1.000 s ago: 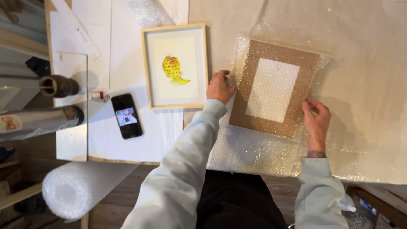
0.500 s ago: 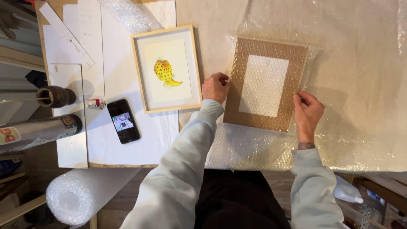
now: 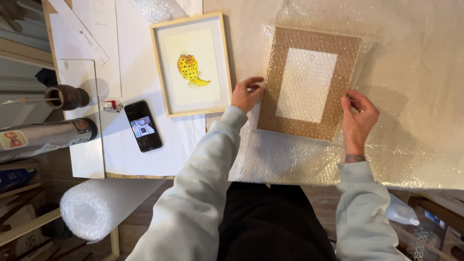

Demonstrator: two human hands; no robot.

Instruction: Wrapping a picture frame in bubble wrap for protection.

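Both hands pinch the bubble wrap around a brown frame back.

We see our left hand (image 3: 246, 94) with fingers curled, nipping the bubble wrap (image 3: 290, 159) at the left edge of the brown-backed frame (image 3: 309, 82); our right hand (image 3: 358, 118) pinches the sheet at the right edge. That frame lies face down on the wrap, on the paper-covered table (image 3: 415, 72), just right of a wooden-framed fish picture (image 3: 192, 65). A phone (image 3: 142, 125) sits further left. To our judgement, the wrap wants even tension from both sides, pulled flat against the back, with the frame kept square and not sliding.
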